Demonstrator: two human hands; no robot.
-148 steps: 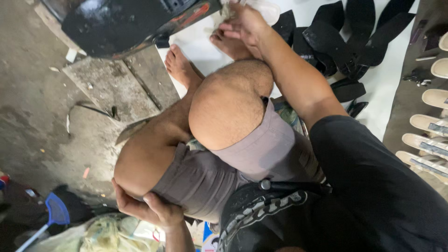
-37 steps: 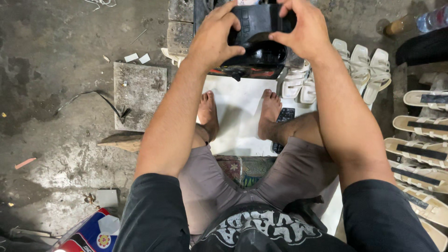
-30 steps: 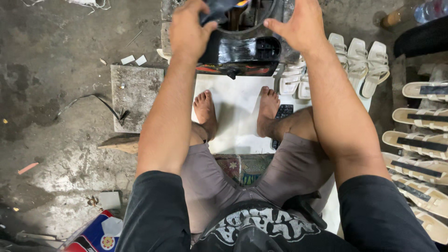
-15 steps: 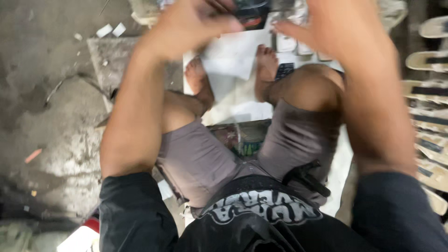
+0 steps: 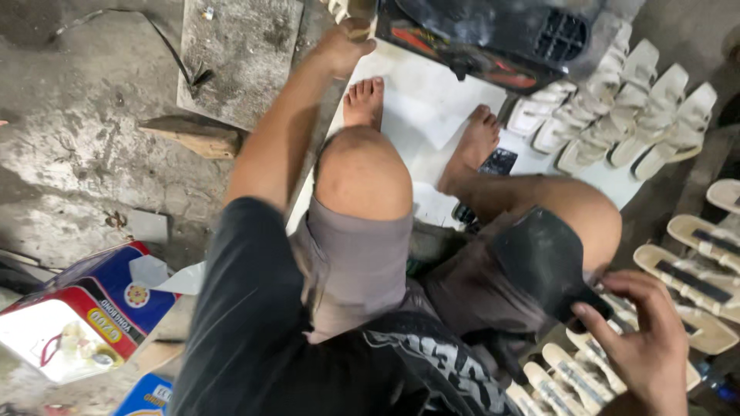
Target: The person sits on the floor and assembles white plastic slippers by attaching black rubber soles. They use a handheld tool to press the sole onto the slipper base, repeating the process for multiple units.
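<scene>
Hands have parted since a moment ago: the left hand point(image 5: 339, 50) alone now grips the edge of the black machine point(image 5: 493, 35) on the floor ahead, while the right hand point(image 5: 640, 343) has dropped beside the knee, clamped on a black sole piece point(image 5: 543, 266) above the cream sandal soles point(image 5: 694, 293).

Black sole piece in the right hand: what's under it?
The black sole piece lies on the right thigh, pinched by the right hand. It covers grey shorts there; pale soles show below its edge.

Black sole piece point(image 5: 543, 266), prob. rubber, lies across right thigh.
</scene>
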